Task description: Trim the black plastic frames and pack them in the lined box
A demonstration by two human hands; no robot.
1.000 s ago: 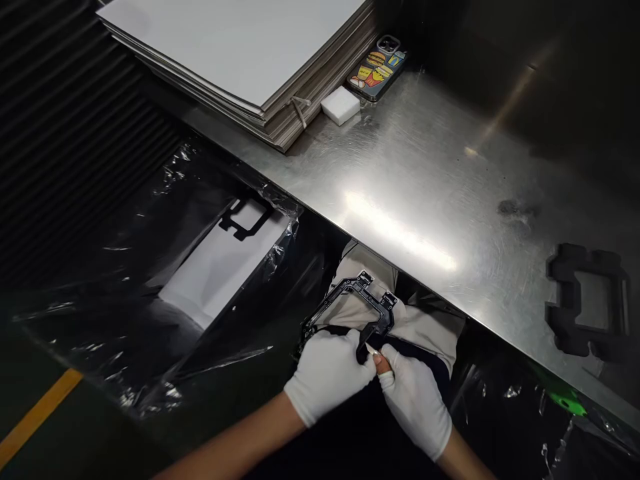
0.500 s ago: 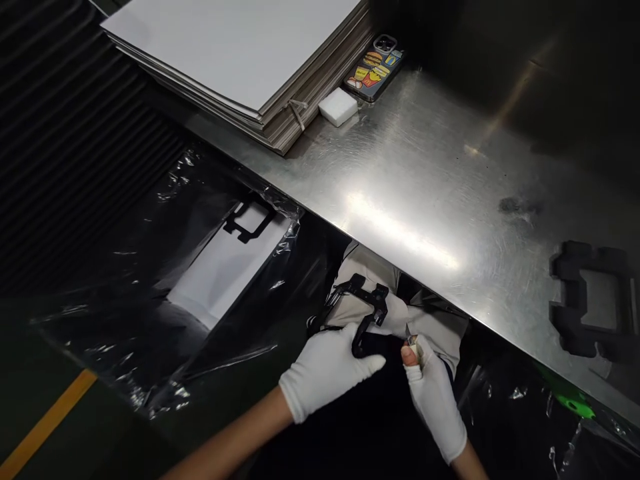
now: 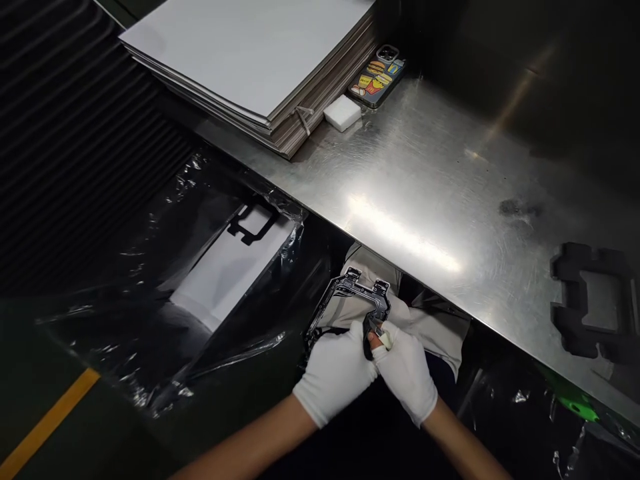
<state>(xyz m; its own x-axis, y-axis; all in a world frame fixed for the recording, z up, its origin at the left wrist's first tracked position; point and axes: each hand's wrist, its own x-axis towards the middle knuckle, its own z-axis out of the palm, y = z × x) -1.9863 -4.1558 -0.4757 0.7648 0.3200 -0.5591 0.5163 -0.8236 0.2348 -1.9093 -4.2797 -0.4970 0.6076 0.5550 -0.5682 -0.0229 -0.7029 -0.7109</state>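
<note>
A black frame-shaped part (image 3: 383,307) is held over my lap, below the metal table's edge. My left hand (image 3: 337,373), in a white glove, is closed around its near side. My right hand (image 3: 406,373), also gloved but with a bare thumb tip, pinches a small blade (image 3: 377,327) with a pale wrapped grip. The blade lies against the frame's right inner side, close to the left fingers. Where exactly its tip touches, I cannot tell.
A metal table (image 3: 440,200) carries a stack of white boards (image 3: 240,60), a white block (image 3: 343,113), a phone (image 3: 377,77) and a dark frame-shaped piece (image 3: 573,293). At left, black plastic (image 3: 125,320) surrounds a white sheet (image 3: 225,280) bearing another black frame (image 3: 267,230).
My right hand has moved left with the blade, from apart to against the frame. The frame has tilted so that its detailed face shows. My left hand still grips it.
</note>
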